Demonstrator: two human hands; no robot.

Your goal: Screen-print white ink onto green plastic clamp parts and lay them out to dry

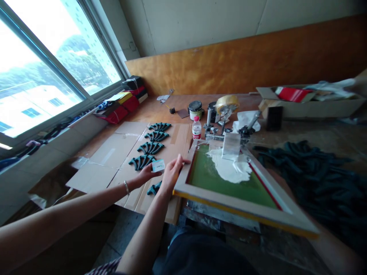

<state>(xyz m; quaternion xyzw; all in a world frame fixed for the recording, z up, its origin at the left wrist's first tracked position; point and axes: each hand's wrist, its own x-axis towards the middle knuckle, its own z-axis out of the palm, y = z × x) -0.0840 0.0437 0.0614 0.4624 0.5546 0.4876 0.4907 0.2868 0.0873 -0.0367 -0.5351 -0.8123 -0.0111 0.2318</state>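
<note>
In our left hand [145, 175] we hold a small clear block [158, 165], the fingers closed on its near edge, above the cardboard [99, 156]. It is just beside a fan of dark green pieces [142, 162]. More such fans lie beyond it in a column, and one shows partly behind our right forearm.

Our right hand [171, 172] is at the left side of the frame [243, 200], between it and the block. Its fingers point forward, but the view is small and soft there, so we cannot tell whether they are together or pressing on the wood.

The frame sits tilted to our right, with a green mesh [206, 175] inside. On the mesh we see a white paste [231, 170] spread in a patch, and a pale blade [231, 146] stands upright at its far edge, near a metal clamp [246, 131].

Just beyond the frame's left corner stands a bottle [196, 129] with a pink cap. Further back are a jar [195, 110] and a roll of tape [227, 104]. A heap of dark cloth [312, 175] lies at our right.
</note>
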